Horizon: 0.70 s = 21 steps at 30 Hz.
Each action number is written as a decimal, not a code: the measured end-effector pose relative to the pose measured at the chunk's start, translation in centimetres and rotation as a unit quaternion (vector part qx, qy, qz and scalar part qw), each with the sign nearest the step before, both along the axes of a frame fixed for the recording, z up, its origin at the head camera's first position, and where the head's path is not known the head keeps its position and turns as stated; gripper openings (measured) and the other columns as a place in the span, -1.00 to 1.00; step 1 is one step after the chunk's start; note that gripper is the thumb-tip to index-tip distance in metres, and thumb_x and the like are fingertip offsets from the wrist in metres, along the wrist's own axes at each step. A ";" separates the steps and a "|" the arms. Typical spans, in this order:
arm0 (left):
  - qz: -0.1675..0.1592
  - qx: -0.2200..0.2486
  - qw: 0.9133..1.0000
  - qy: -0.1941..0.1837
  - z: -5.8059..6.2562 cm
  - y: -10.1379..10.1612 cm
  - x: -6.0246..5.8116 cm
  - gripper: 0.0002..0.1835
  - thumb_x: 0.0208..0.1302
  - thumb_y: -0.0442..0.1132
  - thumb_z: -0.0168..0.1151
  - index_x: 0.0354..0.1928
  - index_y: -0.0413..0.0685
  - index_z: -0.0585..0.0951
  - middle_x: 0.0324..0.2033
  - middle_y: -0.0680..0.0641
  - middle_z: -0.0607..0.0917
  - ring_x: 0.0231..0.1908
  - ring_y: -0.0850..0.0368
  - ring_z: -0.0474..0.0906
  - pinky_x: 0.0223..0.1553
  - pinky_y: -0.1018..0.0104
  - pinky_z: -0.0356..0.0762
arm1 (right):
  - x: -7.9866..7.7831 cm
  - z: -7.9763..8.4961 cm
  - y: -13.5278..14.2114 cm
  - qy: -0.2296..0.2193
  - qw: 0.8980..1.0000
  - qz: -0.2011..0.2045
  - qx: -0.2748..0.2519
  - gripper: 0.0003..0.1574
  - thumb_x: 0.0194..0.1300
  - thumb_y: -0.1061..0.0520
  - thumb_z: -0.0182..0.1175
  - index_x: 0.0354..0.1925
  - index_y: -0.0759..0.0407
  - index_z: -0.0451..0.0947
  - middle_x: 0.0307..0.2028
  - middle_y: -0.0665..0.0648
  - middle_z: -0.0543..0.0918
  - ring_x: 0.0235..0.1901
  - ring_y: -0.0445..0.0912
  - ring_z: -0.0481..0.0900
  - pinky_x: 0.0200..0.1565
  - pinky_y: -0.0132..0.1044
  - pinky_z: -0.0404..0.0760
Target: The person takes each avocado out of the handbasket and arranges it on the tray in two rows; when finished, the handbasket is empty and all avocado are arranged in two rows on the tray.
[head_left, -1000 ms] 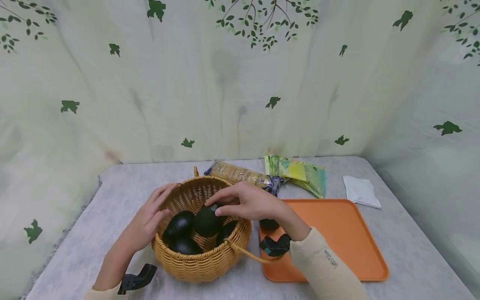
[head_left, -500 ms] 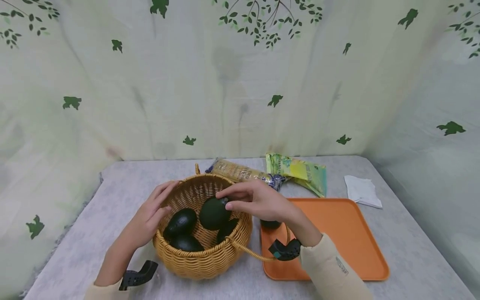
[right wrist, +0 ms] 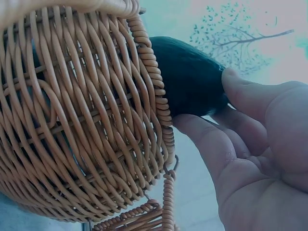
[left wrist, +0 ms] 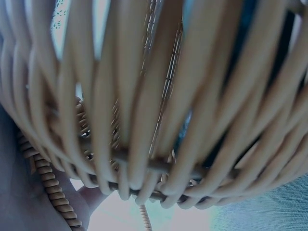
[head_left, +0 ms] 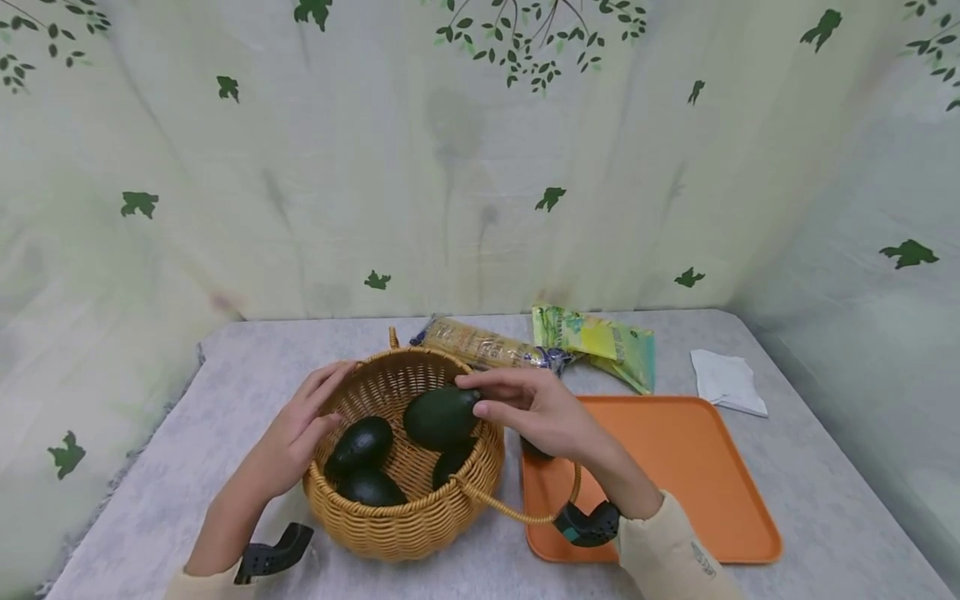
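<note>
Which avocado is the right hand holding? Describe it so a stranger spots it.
Find the wicker basket, left of the orange tray. Inside it, toward the right, is a dark green avocado. Unlike the other avocados lying lower in there, it is pinched at one end by the right hand.

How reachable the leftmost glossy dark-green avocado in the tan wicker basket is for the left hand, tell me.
Probably yes: the left hand is at the basket's rim, right beside that avocado, with only the rim to cross and nothing covering the fruit.
</note>
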<state>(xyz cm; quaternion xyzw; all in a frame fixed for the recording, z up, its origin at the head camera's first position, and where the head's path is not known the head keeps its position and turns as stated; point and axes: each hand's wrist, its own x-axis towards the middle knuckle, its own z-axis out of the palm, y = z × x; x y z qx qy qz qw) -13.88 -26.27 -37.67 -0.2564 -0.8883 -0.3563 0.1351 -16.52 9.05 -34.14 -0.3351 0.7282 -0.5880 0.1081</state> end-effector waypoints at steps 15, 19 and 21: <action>-0.008 0.006 1.000 0.013 -0.1 0.0 0.2 -0.33 0.44 -0.51 -0.04 0.57 -0.12 0.26 0.44 -0.19 0.34 0.36 0.15 0.27 0.27 0.75 0.02 | 0.4 1.2 3.3 0.006 0.999 -0.029 -0.027 -0.52 0.47 0.16 0.25 0.31 0.13 0.59 0.28 0.16 0.64 0.08 -0.06 0.72 0.08 -0.18 0.67; -0.006 0.005 1.000 0.013 -0.1 0.0 0.2 -0.33 0.43 -0.52 -0.05 0.57 -0.13 0.26 0.44 -0.18 0.34 0.35 0.09 0.29 0.27 0.75 0.02 | 0.2 1.5 4.3 0.027 0.998 -0.039 -0.037 -0.53 0.45 0.21 0.25 0.29 0.18 0.60 0.25 0.22 0.64 0.08 -0.07 0.73 0.07 -0.19 0.67; -0.006 0.005 1.000 0.012 -0.1 0.0 0.1 -0.33 0.44 -0.51 -0.05 0.57 -0.13 0.25 0.44 -0.18 0.34 0.35 0.05 0.29 0.27 0.75 0.02 | 0.1 1.6 4.8 0.030 0.998 -0.041 -0.038 -0.53 0.44 0.22 0.26 0.28 0.17 0.61 0.25 0.21 0.65 0.09 -0.07 0.72 0.07 -0.19 0.67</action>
